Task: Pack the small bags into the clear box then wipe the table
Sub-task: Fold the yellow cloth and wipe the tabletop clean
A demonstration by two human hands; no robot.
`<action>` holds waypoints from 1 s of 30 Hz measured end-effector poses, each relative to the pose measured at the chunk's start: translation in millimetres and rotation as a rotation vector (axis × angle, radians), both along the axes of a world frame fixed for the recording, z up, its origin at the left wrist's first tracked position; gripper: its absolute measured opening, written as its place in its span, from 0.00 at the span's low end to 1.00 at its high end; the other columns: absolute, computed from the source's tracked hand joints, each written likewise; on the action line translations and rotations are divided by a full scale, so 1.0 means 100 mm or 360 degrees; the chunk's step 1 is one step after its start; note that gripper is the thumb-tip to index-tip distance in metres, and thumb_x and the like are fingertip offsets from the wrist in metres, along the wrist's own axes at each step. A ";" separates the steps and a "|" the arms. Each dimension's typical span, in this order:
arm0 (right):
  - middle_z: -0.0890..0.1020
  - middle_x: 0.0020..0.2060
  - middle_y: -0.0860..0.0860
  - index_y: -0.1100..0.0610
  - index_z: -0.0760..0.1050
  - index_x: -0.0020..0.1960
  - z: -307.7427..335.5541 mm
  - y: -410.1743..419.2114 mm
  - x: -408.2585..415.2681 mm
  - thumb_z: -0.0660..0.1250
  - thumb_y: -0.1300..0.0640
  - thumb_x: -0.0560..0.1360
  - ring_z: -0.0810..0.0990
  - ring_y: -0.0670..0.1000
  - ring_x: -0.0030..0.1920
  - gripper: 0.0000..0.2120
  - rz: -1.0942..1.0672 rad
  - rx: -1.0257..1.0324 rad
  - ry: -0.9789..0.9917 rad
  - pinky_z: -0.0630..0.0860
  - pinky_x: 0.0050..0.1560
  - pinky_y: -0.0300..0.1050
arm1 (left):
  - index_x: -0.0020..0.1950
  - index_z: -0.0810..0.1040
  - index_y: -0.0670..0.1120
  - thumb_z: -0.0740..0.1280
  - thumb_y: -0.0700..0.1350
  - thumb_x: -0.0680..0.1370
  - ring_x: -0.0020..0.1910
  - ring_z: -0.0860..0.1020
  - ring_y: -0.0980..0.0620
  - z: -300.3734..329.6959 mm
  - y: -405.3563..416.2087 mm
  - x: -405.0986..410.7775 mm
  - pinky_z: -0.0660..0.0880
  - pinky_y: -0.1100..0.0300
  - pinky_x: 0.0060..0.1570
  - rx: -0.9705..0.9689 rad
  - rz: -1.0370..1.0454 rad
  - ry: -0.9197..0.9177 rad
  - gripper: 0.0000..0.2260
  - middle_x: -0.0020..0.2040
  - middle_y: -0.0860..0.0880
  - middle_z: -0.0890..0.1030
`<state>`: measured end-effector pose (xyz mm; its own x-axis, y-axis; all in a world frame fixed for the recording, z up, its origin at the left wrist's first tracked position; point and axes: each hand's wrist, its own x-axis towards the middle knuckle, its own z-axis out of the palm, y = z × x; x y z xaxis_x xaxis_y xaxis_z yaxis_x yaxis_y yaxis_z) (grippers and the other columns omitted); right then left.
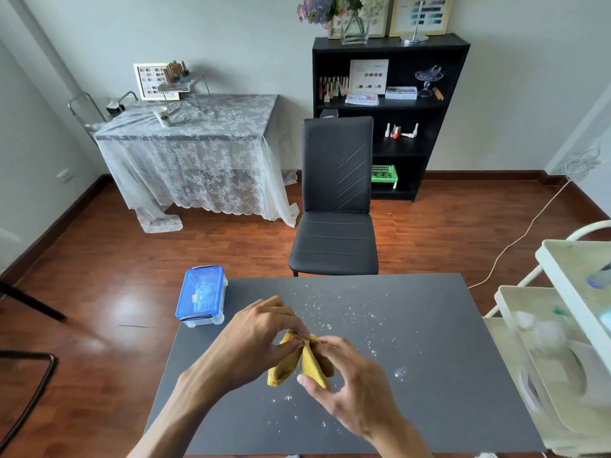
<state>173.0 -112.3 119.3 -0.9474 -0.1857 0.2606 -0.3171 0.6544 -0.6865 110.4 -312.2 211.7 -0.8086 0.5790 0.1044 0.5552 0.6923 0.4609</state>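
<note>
— Nearest the lens, what were the hands doing?

— Both bare forearms reached in from the bottom edge. The left hand (pixel 261 332) and the right hand (pixel 344 375) met over the middle of the dark grey rectangular counter (pixel 446 375), each with a grip on the same folded mustard-yellow cloth (pixel 287 365). The left pinched its upper fold between thumb and fingertips; the right held the lower flap, thumb on top and fingers curled beneath. So neither grip was released: both were grasping the cloth, which was raised a little off the surface.

— And the counter itself?

— Scattered white specks (pixel 360 315) lay across its middle and right half, with a denser patch to the right of the hands.

— Where was the box?

— A clear plastic box with a blue clip-on lid (pixel 201 296) sat on the far left corner of the counter, lid closed, well apart from the hands. Pale contents showed through the lid, too blurred to identify.

— Anything beyond?

— A black padded chair (pixel 335 206) faced the far edge, a black bookshelf (pixel 443 94) stood behind it, a lace-draped side table (pixel 198 160) lay to the left, and a cream tiered cart (pixel 562 325) stood at the right.
</note>
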 end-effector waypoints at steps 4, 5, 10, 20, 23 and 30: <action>0.82 0.44 0.36 0.45 0.79 0.48 -0.02 0.06 -0.04 0.68 0.40 0.78 0.80 0.39 0.38 0.09 -0.0039 0.0029 -0.0033 0.78 0.35 0.38 | 0.48 0.82 0.58 0.70 0.52 0.76 0.45 0.70 0.64 -0.02 -0.07 -0.01 0.64 0.73 0.44 -0.0015 0.0018 0.0017 0.03 0.41 0.65 0.78; 0.82 0.42 0.37 0.45 0.79 0.47 -0.02 0.10 -0.05 0.68 0.40 0.77 0.80 0.39 0.36 0.09 -0.0023 0.0058 -0.0049 0.77 0.35 0.37 | 0.48 0.82 0.58 0.71 0.52 0.76 0.45 0.70 0.63 -0.03 -0.09 -0.01 0.64 0.73 0.45 -0.0019 0.0018 0.0019 0.03 0.42 0.64 0.79; 0.81 0.41 0.31 0.41 0.79 0.51 0.11 0.38 -0.13 0.70 0.42 0.76 0.77 0.34 0.36 0.06 0.0071 0.0052 -0.0213 0.66 0.36 0.24 | 0.48 0.81 0.56 0.70 0.53 0.76 0.48 0.72 0.61 -0.08 -0.18 0.01 0.67 0.70 0.47 -0.0025 -0.0013 0.0021 0.03 0.44 0.62 0.81; 0.79 0.43 0.39 0.35 0.78 0.59 0.26 0.61 -0.23 0.68 0.41 0.78 0.78 0.44 0.42 0.11 -0.0011 0.0572 -0.0565 0.68 0.37 0.33 | 0.56 0.76 0.61 0.69 0.54 0.77 0.45 0.69 0.67 -0.34 -0.08 0.12 0.66 0.74 0.45 0.0078 0.0078 -0.0088 0.08 0.44 0.68 0.73; 0.79 0.43 0.40 0.39 0.79 0.54 0.23 0.61 -0.18 0.67 0.39 0.77 0.78 0.43 0.43 0.08 -0.0040 0.0749 -0.0634 0.61 0.32 0.31 | 0.61 0.77 0.60 0.69 0.53 0.78 0.46 0.68 0.67 -0.46 0.01 0.15 0.65 0.74 0.48 0.0075 0.0065 -0.0104 0.12 0.44 0.68 0.75; 0.82 0.41 0.38 0.30 0.74 0.45 0.27 0.83 0.03 0.67 0.36 0.70 0.78 0.44 0.42 0.04 -0.0011 0.0815 -0.0894 0.70 0.37 0.36 | 0.54 0.80 0.58 0.65 0.59 0.78 0.50 0.71 0.63 -0.75 0.03 0.33 0.67 0.70 0.45 0.0034 0.0043 -0.0296 0.09 0.47 0.60 0.79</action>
